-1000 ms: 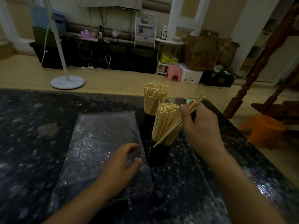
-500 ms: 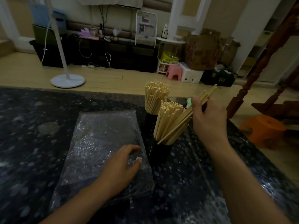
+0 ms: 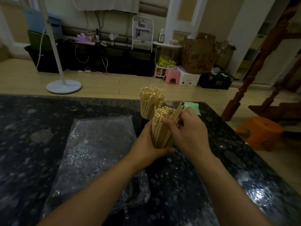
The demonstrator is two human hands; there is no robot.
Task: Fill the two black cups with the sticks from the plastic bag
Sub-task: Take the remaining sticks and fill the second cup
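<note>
Holding the near black cup (image 3: 160, 158) steady seems to be the job of the left hand (image 3: 147, 148): its fingers curl round the cup and the foot of the stick bundle, and the thumb lies across the front, just under the sticks. I judge this grip is there so the cup does not tip while more sticks go in. The right hand (image 3: 187, 130), on the right side of this cup, closes its fingers on a few sticks (image 3: 176, 110) that lean out to the right, probably to press them into the near bundle (image 3: 160, 128).

Very little of the near cup itself can be seen, only a dark part below the left thumb. Its sticks are pale, thin and even in length, packed tightly, and they spread like a fan at the top. Just behind this cup stands the far bundle (image 3: 150, 101), also full and upright; its cup is hardly visible. To the left of the near cup the plastic bag (image 3: 97, 150) lies flat on the dark speckled table (image 3: 203, 185); I see no sticks inside, so the filling looks almost finished. Behind the right hand is a small green thing (image 3: 193, 106).
</note>
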